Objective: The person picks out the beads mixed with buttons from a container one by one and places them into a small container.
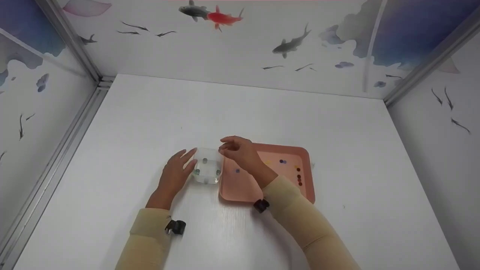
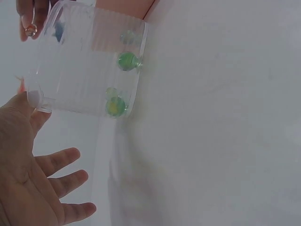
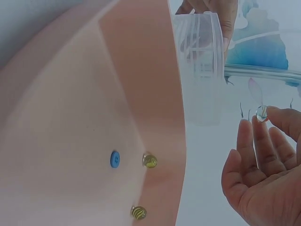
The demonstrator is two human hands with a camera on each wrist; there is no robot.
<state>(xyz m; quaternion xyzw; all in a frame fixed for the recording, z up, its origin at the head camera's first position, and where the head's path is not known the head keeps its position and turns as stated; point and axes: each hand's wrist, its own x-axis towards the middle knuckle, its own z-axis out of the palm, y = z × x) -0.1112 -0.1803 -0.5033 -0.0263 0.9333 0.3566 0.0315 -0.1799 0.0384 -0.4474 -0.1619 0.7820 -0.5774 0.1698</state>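
A clear plastic box (image 1: pixel 207 153) sits left of a pink tray (image 1: pixel 243 193), with several greenish glass marbles (image 2: pixel 127 61) at its bottom. At the box's left rim is my left hand (image 1: pixel 175 171); its thumb and one finger pinch the rim while the other fingers (image 2: pixel 63 162) stay stretched out. My right hand (image 1: pixel 242 152) is above the gap between box and tray. Its thumb and fingertip pinch a clear glass marble (image 3: pixel 261 113), near the box's right rim. Inside the tray lie a blue button (image 3: pixel 115 159) and yellow-striped marbles (image 3: pixel 150 161).
Toward the tray's right side are several dark round pieces (image 1: pixel 299 176) and a dark one beside a blue one (image 1: pixel 285 162). The white table (image 1: pixel 150 108) spreads around both containers. White panels with painted fish (image 1: pixel 290 45) enclose its back and sides.
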